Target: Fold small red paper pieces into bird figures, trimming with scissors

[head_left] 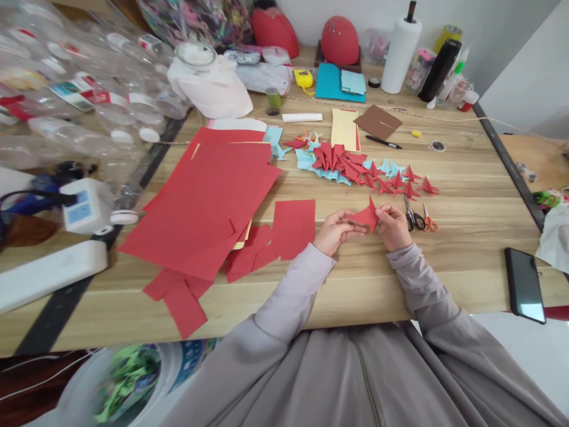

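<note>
Both hands hold one small folded piece of red paper (367, 216) just above the wooden table (462, 196). My left hand (334, 231) pinches its left side, fingers closed. My right hand (393, 226) grips its right side, fingers curled. Just beyond my hands lies a row of finished folded shapes in red (351, 169) and light blue (306, 160). A red paper square (293, 227) lies flat to the left of my left hand. Both sleeves are grey.
Large red sheets (208, 201) and red offcuts (182, 302) cover the table's left. Two scissors (420, 219) lie right of my right hand. A black phone (524, 284) sits near the front right edge. Plastic bottles (66, 89), a paper towel roll (400, 53), a pen (383, 142) stand farther back.
</note>
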`<state>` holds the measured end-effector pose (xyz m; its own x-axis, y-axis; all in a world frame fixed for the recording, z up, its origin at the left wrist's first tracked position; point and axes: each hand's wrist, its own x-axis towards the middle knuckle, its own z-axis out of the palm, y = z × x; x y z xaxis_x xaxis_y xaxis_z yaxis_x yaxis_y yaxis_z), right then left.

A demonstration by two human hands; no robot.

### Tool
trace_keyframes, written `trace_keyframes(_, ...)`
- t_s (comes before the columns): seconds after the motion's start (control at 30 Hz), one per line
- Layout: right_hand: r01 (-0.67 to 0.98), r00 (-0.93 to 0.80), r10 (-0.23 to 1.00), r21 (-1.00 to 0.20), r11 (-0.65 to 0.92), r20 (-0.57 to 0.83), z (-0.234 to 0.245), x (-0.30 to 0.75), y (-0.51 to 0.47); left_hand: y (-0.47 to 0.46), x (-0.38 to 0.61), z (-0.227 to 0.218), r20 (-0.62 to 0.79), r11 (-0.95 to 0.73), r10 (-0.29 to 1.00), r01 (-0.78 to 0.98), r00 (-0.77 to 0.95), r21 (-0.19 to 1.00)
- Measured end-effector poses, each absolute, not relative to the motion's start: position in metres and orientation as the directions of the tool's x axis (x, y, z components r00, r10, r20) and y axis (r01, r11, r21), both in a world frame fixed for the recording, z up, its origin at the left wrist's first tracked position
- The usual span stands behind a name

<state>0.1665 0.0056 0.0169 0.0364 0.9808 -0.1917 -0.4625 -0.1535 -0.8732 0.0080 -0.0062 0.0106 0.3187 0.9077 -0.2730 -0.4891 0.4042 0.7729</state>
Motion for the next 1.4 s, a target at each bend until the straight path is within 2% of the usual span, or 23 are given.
trace_keyframes(0.13,-0.404,0.121,0.980,-0.909,-0.099,-0.160,0.012,0.172,0.007,-0.005,0.003,0.014,-0.141,0.245,0.958,-0.453,0.251,0.857)
trace_keyframes(0.2,-0.355,0.116,0.983,-0.930,-0.091,-0.141,0.009,0.171,0.007,-0.006,0.006,0.014,-0.146,0.242,0.958,-0.425,0.246,0.872)
trace_keyframes(0.33,-0.282,0.070,0.992,-0.956,-0.081,-0.105,0.005,0.166,0.004,-0.008,0.013,0.012,-0.149,0.184,0.980,-0.312,0.134,0.932)
trace_keyframes(0.5,-0.170,-0.026,0.993,-0.978,-0.121,-0.119,0.011,0.167,0.000,-0.008,0.015,0.012,-0.161,0.175,0.984,-0.296,0.071,0.939)
trace_keyframes(0.67,-0.183,-0.098,0.988,-0.974,-0.133,-0.116,0.019,0.167,-0.004,-0.009,0.013,0.014,-0.143,0.135,0.990,-0.286,-0.008,0.949)
trace_keyframes(0.87,-0.243,-0.055,0.990,-0.960,-0.138,-0.129,0.020,0.166,-0.003,-0.010,0.012,0.018,-0.161,0.160,0.987,-0.310,0.023,0.937)
trace_keyframes(1.23,-0.238,-0.009,0.997,-0.969,-0.071,-0.071,0.018,0.168,-0.002,-0.010,0.006,0.020,-0.072,0.101,0.991,-0.287,0.109,0.953)
trace_keyframes(1.4,-0.256,0.010,0.995,-0.962,-0.094,-0.100,0.021,0.167,-0.002,-0.012,0.003,0.023,-0.031,0.073,0.984,-0.243,0.174,0.967)
